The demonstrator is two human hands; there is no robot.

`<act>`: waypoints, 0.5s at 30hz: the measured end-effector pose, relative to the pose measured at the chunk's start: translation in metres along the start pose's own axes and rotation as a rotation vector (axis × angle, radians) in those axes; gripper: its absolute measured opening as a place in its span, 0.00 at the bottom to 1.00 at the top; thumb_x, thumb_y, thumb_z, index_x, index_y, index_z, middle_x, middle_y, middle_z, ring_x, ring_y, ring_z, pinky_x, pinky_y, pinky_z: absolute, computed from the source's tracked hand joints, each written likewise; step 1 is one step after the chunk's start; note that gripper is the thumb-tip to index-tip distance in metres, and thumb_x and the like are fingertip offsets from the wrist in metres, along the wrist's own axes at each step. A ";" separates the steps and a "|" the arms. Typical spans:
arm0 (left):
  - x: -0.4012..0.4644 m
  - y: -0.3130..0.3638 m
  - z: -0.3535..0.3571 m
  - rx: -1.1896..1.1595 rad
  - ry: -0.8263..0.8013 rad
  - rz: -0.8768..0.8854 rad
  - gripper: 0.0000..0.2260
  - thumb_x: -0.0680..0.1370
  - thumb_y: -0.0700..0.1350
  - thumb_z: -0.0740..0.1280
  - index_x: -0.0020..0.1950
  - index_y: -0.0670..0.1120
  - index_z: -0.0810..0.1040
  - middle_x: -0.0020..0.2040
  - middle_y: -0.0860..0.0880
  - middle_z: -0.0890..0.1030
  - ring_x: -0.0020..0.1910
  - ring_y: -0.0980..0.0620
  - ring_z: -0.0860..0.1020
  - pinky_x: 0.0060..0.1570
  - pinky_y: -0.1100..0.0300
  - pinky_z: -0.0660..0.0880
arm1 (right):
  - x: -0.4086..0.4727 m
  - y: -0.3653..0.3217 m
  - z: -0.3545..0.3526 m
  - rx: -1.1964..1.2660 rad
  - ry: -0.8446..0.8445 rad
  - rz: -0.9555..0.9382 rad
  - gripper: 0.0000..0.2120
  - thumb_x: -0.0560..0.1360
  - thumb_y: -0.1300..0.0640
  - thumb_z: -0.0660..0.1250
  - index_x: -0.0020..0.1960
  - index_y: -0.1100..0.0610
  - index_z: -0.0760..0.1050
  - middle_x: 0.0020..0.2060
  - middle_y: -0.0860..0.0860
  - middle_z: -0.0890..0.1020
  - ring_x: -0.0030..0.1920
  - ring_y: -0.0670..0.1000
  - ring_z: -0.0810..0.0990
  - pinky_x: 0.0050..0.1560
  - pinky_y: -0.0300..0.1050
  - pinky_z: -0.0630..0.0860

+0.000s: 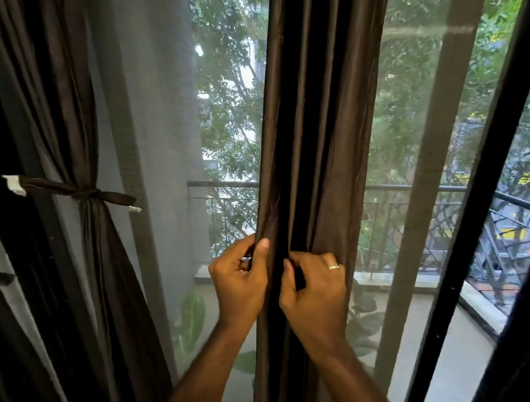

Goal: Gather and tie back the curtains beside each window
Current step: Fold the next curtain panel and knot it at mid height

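Right now the brown curtain [318, 132] hangs mid-window, right of a tied curtain [101, 247]. Left hand [240, 278] pinches its left edge; right hand [316, 289] clutches the folds just beside it. Best to bunch all pleats into 1 bundle, keeping each grip firm, before tying.

I look past the window at the balcony floor [439, 374]. It is pale and smooth. A low pale ledge [402, 280] runs along its far edge, and the dark metal railing [416, 187] stands on that ledge. Some big green leaves [189, 316] show low down near the floor on the left, and more leaves [365, 320] sit near the middle. I see them through a thin screen, so they look soft and blurry. I cannot tell if a pot sits under them.
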State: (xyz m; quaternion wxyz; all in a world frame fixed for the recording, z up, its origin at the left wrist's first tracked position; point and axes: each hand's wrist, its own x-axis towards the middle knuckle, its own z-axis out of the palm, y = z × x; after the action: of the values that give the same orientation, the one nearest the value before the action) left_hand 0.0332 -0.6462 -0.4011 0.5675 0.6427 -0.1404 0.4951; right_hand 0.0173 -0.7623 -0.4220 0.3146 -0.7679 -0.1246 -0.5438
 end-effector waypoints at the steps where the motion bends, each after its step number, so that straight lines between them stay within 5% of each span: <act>1: 0.001 -0.002 -0.001 0.035 0.014 0.011 0.03 0.77 0.37 0.73 0.48 0.42 0.86 0.38 0.53 0.84 0.36 0.56 0.82 0.35 0.60 0.78 | -0.002 0.000 0.000 -0.005 0.013 -0.013 0.04 0.76 0.59 0.70 0.49 0.56 0.83 0.43 0.48 0.85 0.45 0.53 0.80 0.46 0.53 0.75; 7: 0.000 -0.005 0.000 0.134 -0.030 0.022 0.07 0.75 0.39 0.73 0.37 0.43 0.83 0.32 0.52 0.79 0.32 0.55 0.77 0.33 0.59 0.73 | -0.011 -0.009 0.005 -0.079 0.009 -0.092 0.03 0.76 0.59 0.70 0.46 0.56 0.83 0.38 0.48 0.82 0.41 0.55 0.78 0.42 0.51 0.69; 15: -0.010 0.002 -0.004 -0.006 -0.114 0.002 0.07 0.79 0.36 0.70 0.43 0.43 0.85 0.39 0.50 0.83 0.40 0.54 0.82 0.41 0.58 0.79 | -0.009 -0.014 0.009 -0.073 0.008 -0.105 0.05 0.78 0.57 0.68 0.45 0.55 0.82 0.36 0.48 0.82 0.40 0.55 0.77 0.40 0.52 0.67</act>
State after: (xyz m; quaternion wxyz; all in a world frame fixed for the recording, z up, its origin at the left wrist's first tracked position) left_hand 0.0251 -0.6476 -0.4085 0.5601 0.6680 -0.1747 0.4577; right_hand 0.0139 -0.7448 -0.4270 0.2578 -0.7693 -0.1436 -0.5667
